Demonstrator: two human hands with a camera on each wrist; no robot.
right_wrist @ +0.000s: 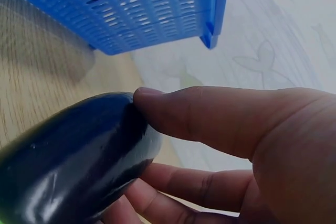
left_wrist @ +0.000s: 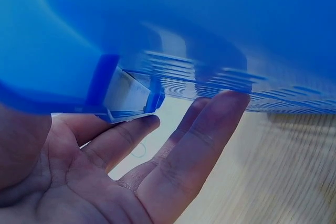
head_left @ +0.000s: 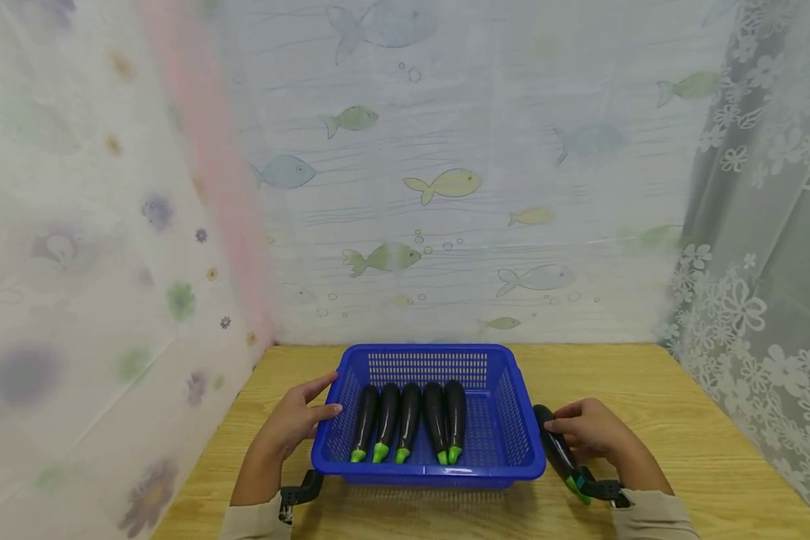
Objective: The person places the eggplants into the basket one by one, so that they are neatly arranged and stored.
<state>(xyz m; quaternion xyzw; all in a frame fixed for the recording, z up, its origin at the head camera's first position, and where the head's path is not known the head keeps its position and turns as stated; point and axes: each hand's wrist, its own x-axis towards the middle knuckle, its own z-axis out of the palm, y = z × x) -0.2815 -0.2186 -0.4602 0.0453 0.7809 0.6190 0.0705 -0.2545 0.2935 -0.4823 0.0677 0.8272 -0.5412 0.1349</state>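
Observation:
My right hand (head_left: 590,431) pinches a dark, glossy eggplant (head_left: 557,448) near its rounded end, just outside the basket's right side. Its green stem end points toward me. In the right wrist view, the thumb lies on top of this eggplant (right_wrist: 79,156) and the other fingers are beneath it. On the opposite side, my left hand (head_left: 299,418) holds the rim of a blue plastic basket (head_left: 428,472), thumb over the edge. From the left wrist view, that hand's fingers (left_wrist: 184,166) reach under the rim against the outer wall. Several eggplants (head_left: 410,421) lie side by side inside, green stems toward me.
The basket stands on a wooden table (head_left: 601,367), with slotted walls and bare floor at its right part. Behind the table hangs a fish-patterned sheet (head_left: 472,300). A flowered sheet (head_left: 108,300) borders the left, and a lace curtain (head_left: 769,315) the right.

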